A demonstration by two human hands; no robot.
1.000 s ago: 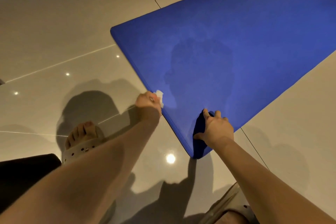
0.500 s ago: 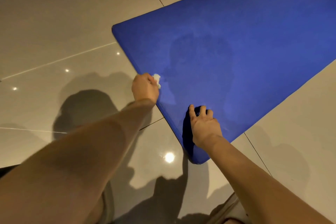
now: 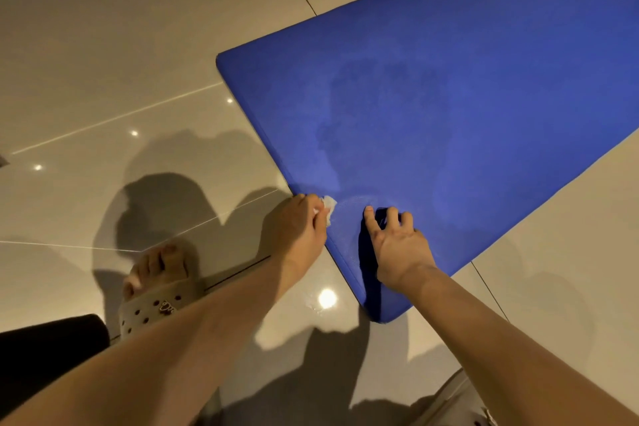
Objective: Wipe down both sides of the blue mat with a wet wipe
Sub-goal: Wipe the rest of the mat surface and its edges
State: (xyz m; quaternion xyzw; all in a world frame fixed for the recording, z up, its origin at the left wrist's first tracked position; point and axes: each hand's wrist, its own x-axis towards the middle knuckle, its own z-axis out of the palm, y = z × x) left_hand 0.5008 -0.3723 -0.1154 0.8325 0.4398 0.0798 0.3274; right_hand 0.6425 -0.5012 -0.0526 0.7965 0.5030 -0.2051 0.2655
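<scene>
White wet wipe [image 3: 328, 209] bunched in the gripping left hand [image 3: 304, 223] meets the near edge of the blue mat [image 3: 449, 97], which the splayed right hand [image 3: 397, 247] pins flat to the tiled floor [image 3: 103, 45]; best wiped in long overlapping strokes outward.
</scene>
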